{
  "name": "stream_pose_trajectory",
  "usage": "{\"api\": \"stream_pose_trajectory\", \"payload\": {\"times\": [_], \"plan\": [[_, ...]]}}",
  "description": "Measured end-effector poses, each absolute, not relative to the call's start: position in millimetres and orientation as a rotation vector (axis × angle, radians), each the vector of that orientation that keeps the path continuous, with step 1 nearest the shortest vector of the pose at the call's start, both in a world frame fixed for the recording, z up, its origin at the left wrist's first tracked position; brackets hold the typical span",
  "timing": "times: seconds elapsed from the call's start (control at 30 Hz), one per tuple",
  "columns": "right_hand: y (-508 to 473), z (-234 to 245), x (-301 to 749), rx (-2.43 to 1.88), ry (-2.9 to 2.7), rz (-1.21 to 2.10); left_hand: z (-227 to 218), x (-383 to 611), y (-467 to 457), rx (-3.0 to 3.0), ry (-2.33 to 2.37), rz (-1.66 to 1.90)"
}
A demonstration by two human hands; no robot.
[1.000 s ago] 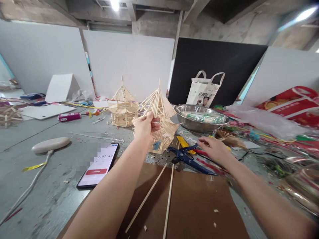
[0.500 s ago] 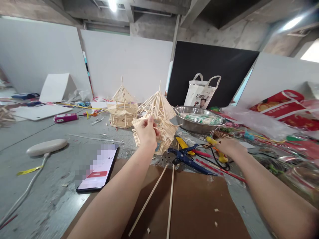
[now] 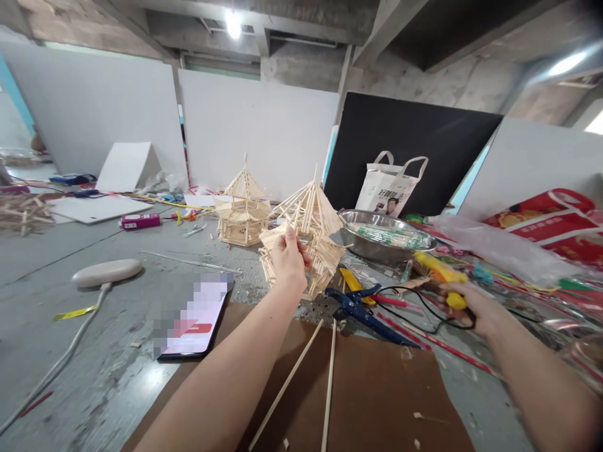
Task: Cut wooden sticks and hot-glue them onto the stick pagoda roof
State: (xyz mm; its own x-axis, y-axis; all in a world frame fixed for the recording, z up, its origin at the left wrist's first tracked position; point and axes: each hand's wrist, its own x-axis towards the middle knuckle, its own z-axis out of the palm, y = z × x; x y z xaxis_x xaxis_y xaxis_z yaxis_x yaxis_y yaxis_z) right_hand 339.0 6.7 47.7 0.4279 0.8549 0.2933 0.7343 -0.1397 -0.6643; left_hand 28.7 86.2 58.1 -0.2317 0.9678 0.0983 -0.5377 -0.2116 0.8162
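My left hand (image 3: 289, 267) is closed at the front of a pavilion model (image 3: 325, 254) built of thin wooden sticks, its thumb and fingers gripping the lower roof. The fingertips are partly hidden against the sticks. A pointed roof (image 3: 313, 201) rises behind the hand. To the right, my right hand (image 3: 480, 309) is wrapped round a yellow glue gun (image 3: 440, 269), whose nozzle points left and is apart from the model. A black cord (image 3: 414, 295) loops beside it. Behind and left stands a second stick pavilion (image 3: 242, 213).
Blue cutters (image 3: 367, 314) and a yellow utility knife (image 3: 353, 285) lie before the model. Two wooden sticks (image 3: 330, 383) rest on a brown board (image 3: 381, 389). A phone (image 3: 200, 323) lies left; a steel bowl (image 3: 358, 245) with packed sticks stands behind right.
My right hand has lifted the glue gun off the cluttered table and drawn it right and nearer. My left hand stays on the pavilion model. The whole view has shifted slightly.
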Motion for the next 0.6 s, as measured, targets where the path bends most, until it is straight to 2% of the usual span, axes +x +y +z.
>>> {"api": "stream_pose_trajectory", "payload": {"times": [0.1, 0.17, 0.23, 0.37, 0.6], "plan": [[3, 76, 315, -1.633, -1.04, 0.648, 58, 28, 87, 0.776, 0.795, 1.703], [2, 96, 294, -1.388, -0.976, 0.772, 57, 28, 87, 0.776, 0.784, 1.71], [2, 115, 270, -1.329, -1.041, 0.858, 56, 28, 87, 0.778, 0.778, 1.709], [5, 143, 224, -1.275, -1.278, 0.707, 56, 27, 87, 0.794, 0.766, 1.692], [15, 169, 166, -1.454, -1.851, 0.493, 57, 26, 86, 0.777, 0.766, 1.686]]}}
